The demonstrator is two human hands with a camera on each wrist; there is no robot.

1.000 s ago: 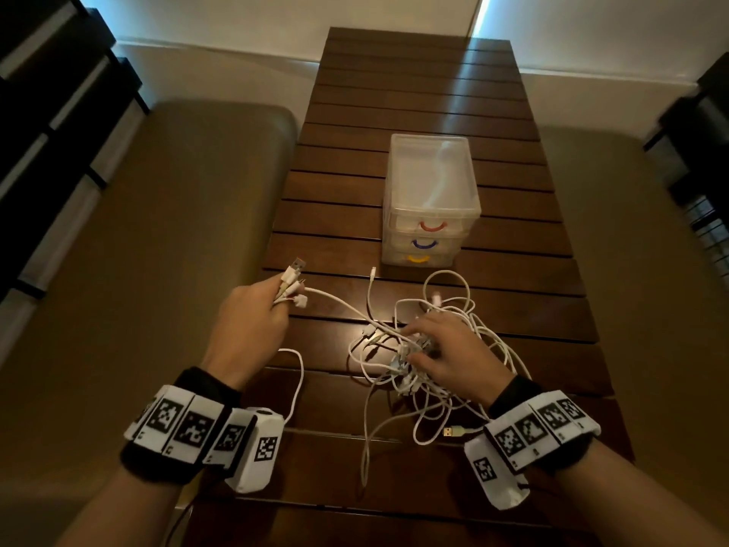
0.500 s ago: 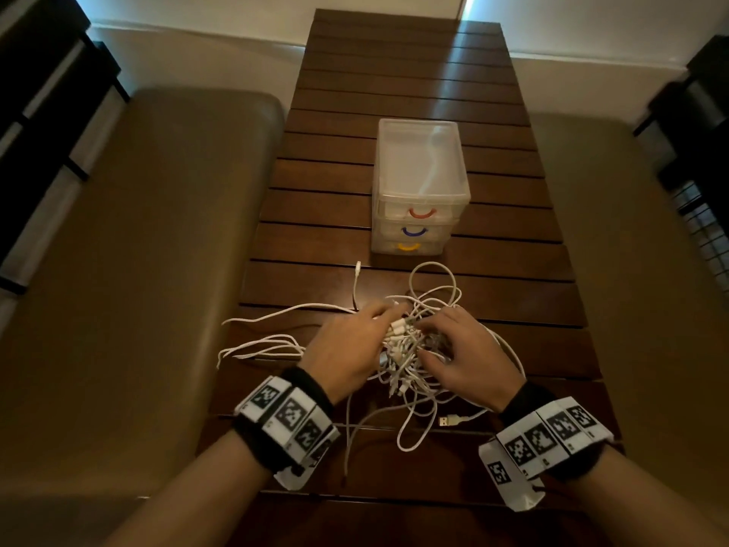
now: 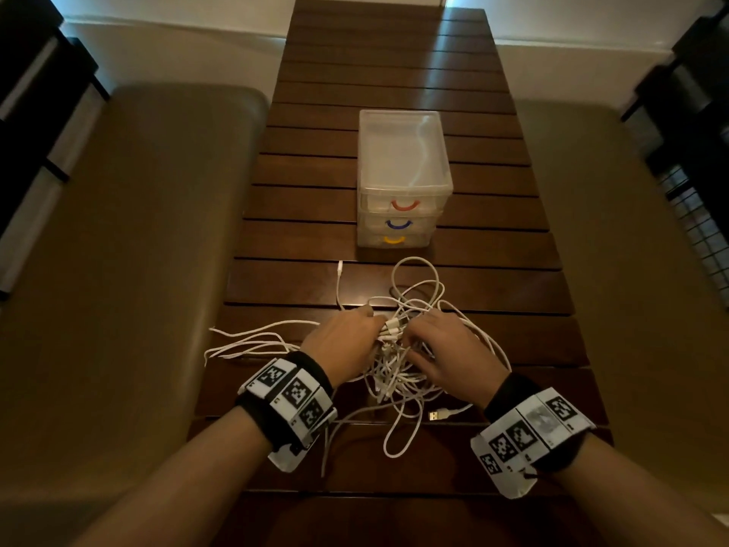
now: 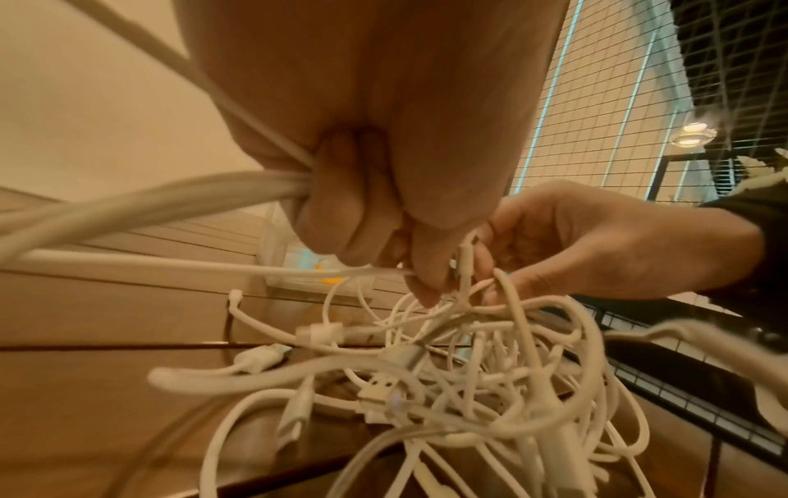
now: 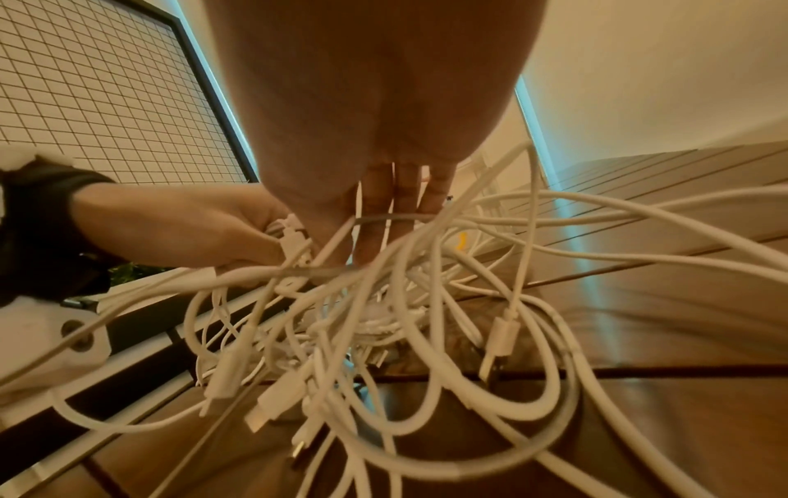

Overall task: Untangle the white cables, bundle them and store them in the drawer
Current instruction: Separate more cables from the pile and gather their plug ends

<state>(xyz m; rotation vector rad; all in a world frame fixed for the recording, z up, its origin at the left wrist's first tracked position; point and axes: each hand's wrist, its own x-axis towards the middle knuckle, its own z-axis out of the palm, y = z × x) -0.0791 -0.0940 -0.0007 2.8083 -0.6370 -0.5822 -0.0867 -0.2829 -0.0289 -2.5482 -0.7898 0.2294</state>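
- Hands: two in view; the left hand (image 3: 344, 345) is closed in a fist round several strands of the white cables (image 3: 398, 373), which run out past its knuckles, while the right hand (image 3: 447, 351) has its fingers (image 5: 394, 215) extended and only slightly bent, threaded down into the knot; whether they pinch any one strand cannot be told
- Location of task objects: the cables lie in one tangled heap on the slatted wooden table (image 3: 394, 73), between and under both hands; the drawer unit (image 3: 402, 179) stands just beyond the heap, apart from it
- Count: one heap of cables, the number of separate cables not countable; one drawer unit with three drawers, marked by a red handle (image 3: 404, 206), a blue handle (image 3: 398, 223) and a yellow handle (image 3: 394, 240), all appearing closed
- Count of plugs: one metal USB plug (image 3: 435, 415) lies free on the near side, one small plug (image 3: 340, 264) on the far side; others sit inside the knot, uncounted
- Risk 1: pulling the gripped strands hard against the heap probably tightens the knot, since loops cross over one another
- Risk 2: a plug head may catch in a loop and strain its cable
- Risk 3: loose loops reach towards the left table edge and may slide off if dragged
- Risk 4: the light drawer unit may be shifted if a far loop snags it
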